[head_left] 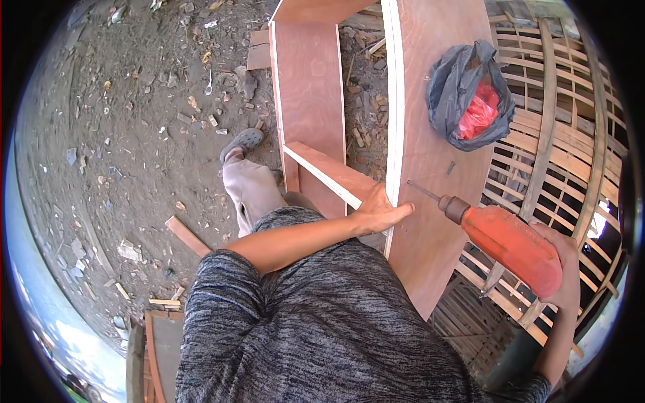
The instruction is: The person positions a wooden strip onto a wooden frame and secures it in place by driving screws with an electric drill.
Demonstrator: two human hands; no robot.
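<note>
My left hand (pixel 379 211) grips the pale front edge of a reddish plywood panel (pixel 430 148), right where a plywood shelf board (pixel 326 173) meets it. My right hand (pixel 561 265) is closed round the body of an orange power drill (pixel 510 242). The drill's bit (pixel 423 191) rests with its tip on the panel's top face, a hand's width from my left fingers. A second upright plywood panel (pixel 309 101) stands beyond the shelf.
A dark plastic bag (pixel 467 91) with red contents lies on the panel, farther along, and a loose screw (pixel 449 169) lies near the bit. Bamboo slats (pixel 557 154) run along the right. Dirt ground (pixel 134 134) strewn with wood scraps lies to the left.
</note>
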